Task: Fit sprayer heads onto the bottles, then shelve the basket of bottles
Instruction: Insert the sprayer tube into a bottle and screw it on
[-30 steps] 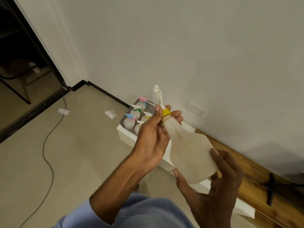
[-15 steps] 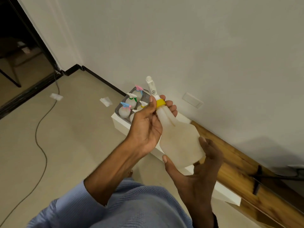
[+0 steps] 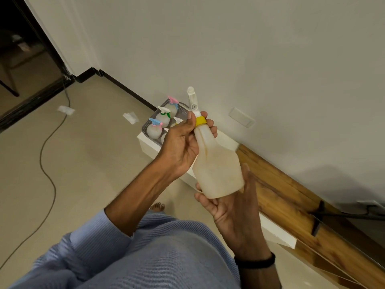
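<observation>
- Cloudy translucent plastic bottle (image 3: 216,163) is in the air at chest height in front of the person, not on any surface.
- Its long axis runs from the base, low and near, up to the neck, which leans slightly left and away toward the wall.
- A white plastic sprayer head (image 3: 192,101) sits on the neck, its nozzle uppermost. Its yellow collar (image 3: 201,120) meets the neck; I cannot tell whether it is screwed home.
- Left hand (image 3: 181,142): thumb and fingers curl round the yellow collar and the top of the neck.
- Right hand (image 3: 231,207): grips the bottle's base from below, with the thumb up the right side and the fingertips showing at the left.
- Grey perforated basket (image 3: 145,127) sits on the far left end of a low white ledge (image 3: 227,140), beyond and left of the hands. The left hand is nearer to it, so I judge the bottle goes forward and down.
- Count: one bottle in hand. In the basket three capped bottles show plainly, and parts of two more show behind the left hand.
- Around: one dark cable (image 3: 48,174) and two paper scraps (image 3: 66,110) lie on the beige floor. A wooden board (image 3: 281,184) runs along the wall.
</observation>
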